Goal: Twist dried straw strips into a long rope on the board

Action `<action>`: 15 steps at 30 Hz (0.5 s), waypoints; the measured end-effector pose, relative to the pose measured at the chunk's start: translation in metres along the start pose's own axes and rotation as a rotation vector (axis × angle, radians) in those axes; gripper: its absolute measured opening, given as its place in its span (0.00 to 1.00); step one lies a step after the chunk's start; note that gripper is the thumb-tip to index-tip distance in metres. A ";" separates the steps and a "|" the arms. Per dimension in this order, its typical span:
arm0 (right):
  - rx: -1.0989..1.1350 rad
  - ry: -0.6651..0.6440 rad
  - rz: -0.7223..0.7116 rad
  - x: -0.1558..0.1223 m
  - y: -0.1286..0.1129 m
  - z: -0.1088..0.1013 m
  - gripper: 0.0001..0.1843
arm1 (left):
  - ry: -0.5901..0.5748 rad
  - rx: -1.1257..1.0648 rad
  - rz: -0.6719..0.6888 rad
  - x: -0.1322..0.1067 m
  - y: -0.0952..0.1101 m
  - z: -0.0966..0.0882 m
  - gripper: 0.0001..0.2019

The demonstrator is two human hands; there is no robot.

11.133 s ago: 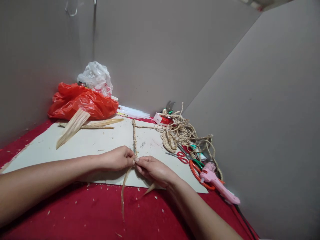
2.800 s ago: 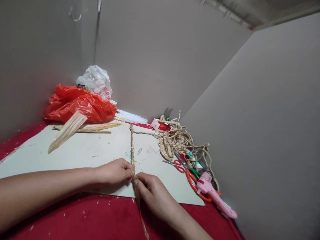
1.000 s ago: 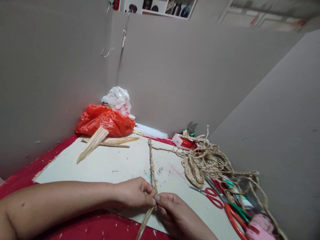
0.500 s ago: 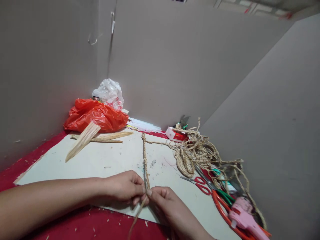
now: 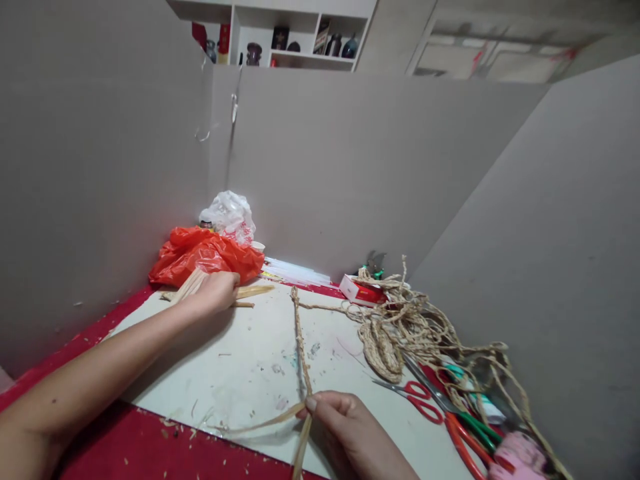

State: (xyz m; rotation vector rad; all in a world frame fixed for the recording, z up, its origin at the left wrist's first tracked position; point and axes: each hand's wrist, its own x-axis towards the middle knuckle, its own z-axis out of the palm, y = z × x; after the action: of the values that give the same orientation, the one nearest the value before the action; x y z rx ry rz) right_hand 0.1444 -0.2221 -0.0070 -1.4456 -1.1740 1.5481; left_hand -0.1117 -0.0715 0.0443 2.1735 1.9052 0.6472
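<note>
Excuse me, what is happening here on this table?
A person is working with straw. The right hand pinches the near end of a long braided straw cord lying on the white board; loose strands stick out of the grip. The left hand is stretched far out onto pale flat straw strips beside a red plastic bag.

— How many hands?
— Two: one left hand [image 5: 215, 292] at the far edge of the white board [image 5: 225, 347], and one right hand [image 5: 345, 420] at its near edge.
— Bags?
— Two, past the board's far edge: one red bag [image 5: 205, 250] and one white bag [image 5: 229, 213].
— Scissors?
— Two pairs off the board's right edge: small red scissors [image 5: 421, 404] and larger orange scissors [image 5: 463, 442].
— And fibre?
— One twisted cord [image 5: 299, 333] along the board's middle, two loose strips [image 5: 260, 424] at its near edge, and one rope tangle [image 5: 410, 327] off its right side. The dried strips [image 5: 254, 291] at the far edge overlap too much to count.
— Anything else?
— One pink glue gun [image 5: 520, 460] and one red-and-white box [image 5: 360, 291], both right of the board.
</note>
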 end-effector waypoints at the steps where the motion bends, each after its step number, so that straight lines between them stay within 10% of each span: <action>1: 0.015 -0.009 -0.007 -0.001 -0.002 0.001 0.22 | 0.002 0.017 -0.033 0.009 -0.011 0.002 0.02; 6: 0.024 -0.031 -0.030 -0.006 -0.007 0.004 0.21 | -0.064 -0.024 -0.054 0.025 -0.035 0.009 0.01; 15: 0.001 -0.022 -0.034 -0.007 -0.009 0.004 0.21 | -0.079 -0.406 0.046 0.018 -0.017 -0.020 0.11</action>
State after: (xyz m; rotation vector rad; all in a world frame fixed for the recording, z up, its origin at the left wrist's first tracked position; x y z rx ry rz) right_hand 0.1402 -0.2257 0.0040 -1.4043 -1.2043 1.5449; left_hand -0.1346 -0.0542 0.0589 1.9556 1.5283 0.8570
